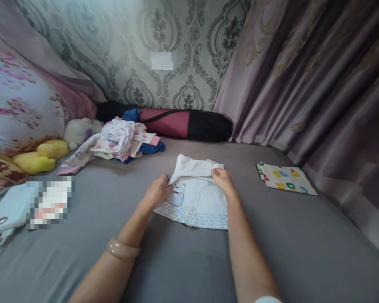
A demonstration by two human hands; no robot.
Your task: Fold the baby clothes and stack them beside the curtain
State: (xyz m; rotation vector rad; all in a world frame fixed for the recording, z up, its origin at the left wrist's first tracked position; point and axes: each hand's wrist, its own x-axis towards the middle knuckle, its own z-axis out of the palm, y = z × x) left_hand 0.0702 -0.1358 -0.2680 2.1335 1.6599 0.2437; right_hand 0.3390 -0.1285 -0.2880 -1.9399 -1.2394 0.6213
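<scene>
A small white garment [205,202] with a bear drawing and rows of printed text lies on the grey bed sheet [183,261]. Its top part is turned over in a plain white flap. My left hand [158,191], below a bangle on the wrist, pinches the garment's left side near the bear. At the upper right, my right hand [221,180] has its fingers closed on the edge of the flap. The fingertips of both hands are partly hidden by cloth.
A folded cloth with colourful letters [286,179] lies to the right. Rumpled clothes [120,139] are heaped at the back left, before a long black and maroon bag [173,124]. Plush toys [41,158], a floral pillow [22,97] and a white device with a cable [11,210] occupy the left.
</scene>
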